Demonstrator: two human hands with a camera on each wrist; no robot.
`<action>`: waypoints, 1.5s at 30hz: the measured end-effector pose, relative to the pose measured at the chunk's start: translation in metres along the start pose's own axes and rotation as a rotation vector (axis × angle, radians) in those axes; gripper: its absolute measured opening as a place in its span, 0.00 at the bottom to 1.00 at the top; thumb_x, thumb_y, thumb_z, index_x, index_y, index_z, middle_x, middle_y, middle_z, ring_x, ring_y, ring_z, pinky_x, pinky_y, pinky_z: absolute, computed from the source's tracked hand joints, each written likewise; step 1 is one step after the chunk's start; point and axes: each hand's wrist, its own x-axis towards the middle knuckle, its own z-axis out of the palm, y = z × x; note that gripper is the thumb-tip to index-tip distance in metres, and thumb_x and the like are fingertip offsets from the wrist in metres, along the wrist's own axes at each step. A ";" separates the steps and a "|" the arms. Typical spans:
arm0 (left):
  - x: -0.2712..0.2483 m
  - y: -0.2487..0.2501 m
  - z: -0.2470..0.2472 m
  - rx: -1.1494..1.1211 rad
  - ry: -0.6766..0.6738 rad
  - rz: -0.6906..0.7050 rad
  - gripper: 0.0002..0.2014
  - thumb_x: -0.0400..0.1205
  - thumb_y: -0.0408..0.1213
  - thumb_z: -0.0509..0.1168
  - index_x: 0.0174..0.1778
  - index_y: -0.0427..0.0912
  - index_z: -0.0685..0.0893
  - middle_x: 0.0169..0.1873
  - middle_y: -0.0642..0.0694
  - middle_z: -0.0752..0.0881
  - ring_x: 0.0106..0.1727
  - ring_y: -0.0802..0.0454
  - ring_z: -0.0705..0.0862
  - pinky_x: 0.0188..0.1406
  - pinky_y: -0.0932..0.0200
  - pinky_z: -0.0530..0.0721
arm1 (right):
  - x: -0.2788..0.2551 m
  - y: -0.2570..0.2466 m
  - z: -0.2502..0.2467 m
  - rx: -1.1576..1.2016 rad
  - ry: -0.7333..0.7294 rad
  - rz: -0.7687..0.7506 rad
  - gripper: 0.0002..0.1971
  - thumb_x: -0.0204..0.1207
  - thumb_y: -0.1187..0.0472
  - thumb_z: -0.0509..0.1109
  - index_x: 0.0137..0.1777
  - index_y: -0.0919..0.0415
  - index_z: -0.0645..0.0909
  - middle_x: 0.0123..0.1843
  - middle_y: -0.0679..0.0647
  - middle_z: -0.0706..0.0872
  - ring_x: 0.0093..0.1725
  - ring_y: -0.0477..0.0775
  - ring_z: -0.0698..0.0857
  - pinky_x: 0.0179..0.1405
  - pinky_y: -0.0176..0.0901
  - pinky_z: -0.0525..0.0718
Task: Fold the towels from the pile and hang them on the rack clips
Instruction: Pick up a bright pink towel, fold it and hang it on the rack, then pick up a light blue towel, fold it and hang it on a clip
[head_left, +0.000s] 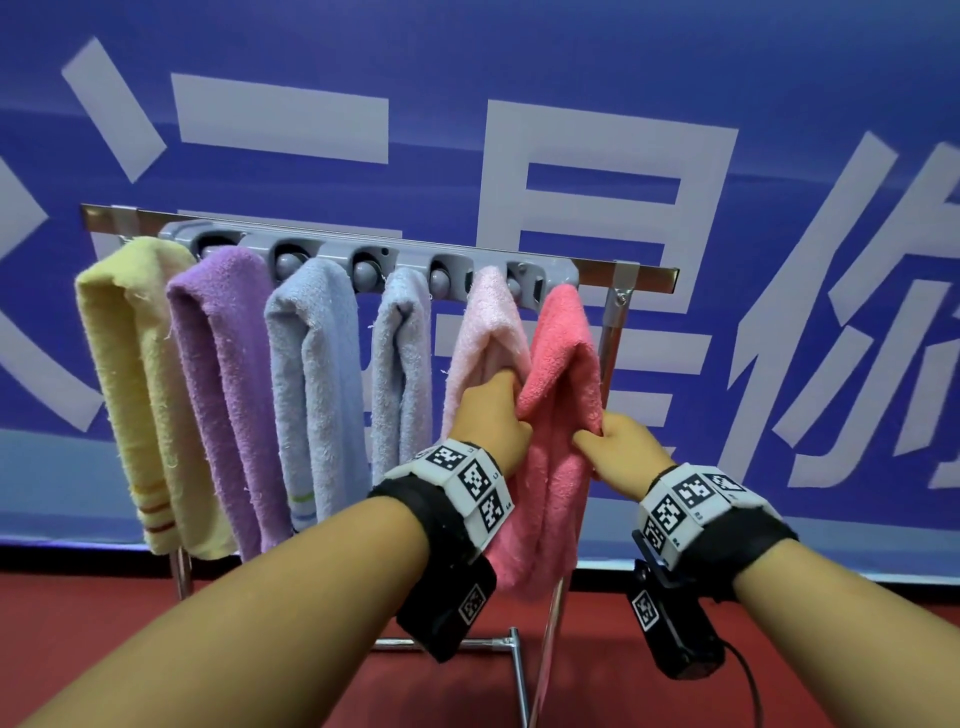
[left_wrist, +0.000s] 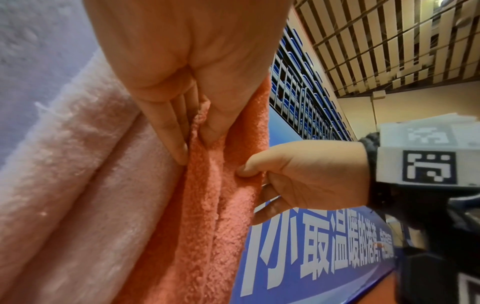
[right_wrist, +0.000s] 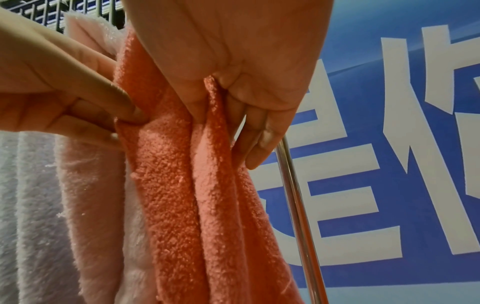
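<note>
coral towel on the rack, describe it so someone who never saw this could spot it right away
Find the metal rack before the blue banner, with its grey clip bar holding six hanging towels. The coral towel hangs at the far right end, beside the pale pink towel. It is the deepest pink, and the only one that both hands pinch.

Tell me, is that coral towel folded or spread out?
Folded: the coral towel hangs doubled from the rack, layers gathered between left hand and right hand.

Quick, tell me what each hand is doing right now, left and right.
Left hand: closed, pinching the left edge of the coral towel.
Right hand: closed, pinching the same towel's right edge.
</note>
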 end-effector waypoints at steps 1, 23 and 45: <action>0.000 0.000 -0.001 0.018 0.002 -0.001 0.10 0.76 0.25 0.62 0.52 0.37 0.78 0.47 0.40 0.86 0.52 0.41 0.83 0.40 0.65 0.68 | 0.000 0.000 0.001 0.001 -0.013 -0.005 0.08 0.75 0.62 0.62 0.40 0.62 0.82 0.41 0.62 0.89 0.45 0.64 0.87 0.53 0.61 0.85; -0.098 -0.074 -0.072 0.056 -0.276 -0.254 0.04 0.77 0.37 0.65 0.37 0.44 0.83 0.45 0.42 0.90 0.49 0.44 0.88 0.56 0.50 0.85 | -0.090 -0.017 0.072 0.149 -0.148 0.293 0.11 0.75 0.68 0.64 0.34 0.61 0.83 0.31 0.59 0.88 0.24 0.54 0.81 0.25 0.38 0.80; -0.262 -0.288 -0.023 -0.120 -0.477 -0.711 0.09 0.79 0.33 0.61 0.33 0.46 0.81 0.43 0.43 0.91 0.45 0.45 0.89 0.39 0.60 0.81 | -0.201 0.064 0.292 0.114 -0.402 0.633 0.11 0.79 0.66 0.60 0.37 0.58 0.79 0.30 0.53 0.83 0.17 0.43 0.77 0.10 0.26 0.66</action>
